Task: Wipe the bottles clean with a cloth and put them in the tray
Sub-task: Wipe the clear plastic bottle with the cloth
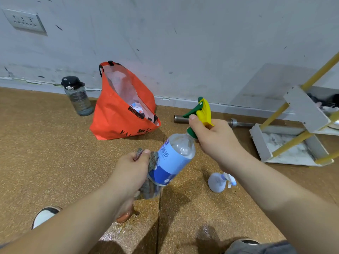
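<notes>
R hand [213,139] grips spray bottle [173,160] at its green/yellow trigger head, held tilted over cork floor [55,153]; L hand [133,170] pinches grey cloth [154,160] against bottle's lower side. White tray [260,143] far right by wall; small white sprayer [220,181] on floor btwn.

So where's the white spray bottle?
In the head view, the white spray bottle sits right of centre on the floor, between the held blue-labelled bottle and the white tray.
</notes>
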Demonstrator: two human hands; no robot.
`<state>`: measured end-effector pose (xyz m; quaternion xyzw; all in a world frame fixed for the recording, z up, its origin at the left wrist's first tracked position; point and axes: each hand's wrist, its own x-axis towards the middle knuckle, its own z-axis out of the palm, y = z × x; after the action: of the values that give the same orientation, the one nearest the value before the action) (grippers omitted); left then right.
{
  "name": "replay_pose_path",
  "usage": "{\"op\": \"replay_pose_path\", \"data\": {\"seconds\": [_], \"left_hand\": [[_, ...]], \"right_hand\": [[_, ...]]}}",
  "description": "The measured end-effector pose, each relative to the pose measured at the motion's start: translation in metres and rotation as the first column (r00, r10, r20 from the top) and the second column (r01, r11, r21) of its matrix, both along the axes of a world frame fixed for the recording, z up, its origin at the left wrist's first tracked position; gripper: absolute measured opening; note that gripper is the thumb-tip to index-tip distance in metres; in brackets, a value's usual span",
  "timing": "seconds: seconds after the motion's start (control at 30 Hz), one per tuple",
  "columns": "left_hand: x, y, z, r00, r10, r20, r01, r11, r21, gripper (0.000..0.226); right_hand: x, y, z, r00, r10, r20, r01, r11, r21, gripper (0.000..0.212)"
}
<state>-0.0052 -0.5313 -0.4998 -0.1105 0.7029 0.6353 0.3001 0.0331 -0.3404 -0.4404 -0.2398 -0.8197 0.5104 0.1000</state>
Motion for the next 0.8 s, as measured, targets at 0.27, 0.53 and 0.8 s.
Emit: {"op": "replay_pose_path", "data": {"seconds": [0.27,0.53,0.8], "left_hand": [[0.008,0.025,0.018,0.617,-0.257,-0.744,0.248,0.961,-0.126,0.025],[-0.010,0.033,0.007,0.981,-0.152,-0.118,0.147,0.988,-0.051,0.044],[0.011,0.030,-0.011,0.939,-0.165,0.303,0.150,0.986,0.074,0.046]], "right_hand": [[0.007,-0.031,-0.012,0.999,-0.041,-0.004,0.041,0.998,-0.041,0.050],[0.010,-0.009,0.006,0.997,-0.071,-0.043,0.071,0.997,-0.011,0.050],[0.009,0.007,-0.005,0.994,-0.108,0.027,0.109,0.994,-0.024,0.052]]}}
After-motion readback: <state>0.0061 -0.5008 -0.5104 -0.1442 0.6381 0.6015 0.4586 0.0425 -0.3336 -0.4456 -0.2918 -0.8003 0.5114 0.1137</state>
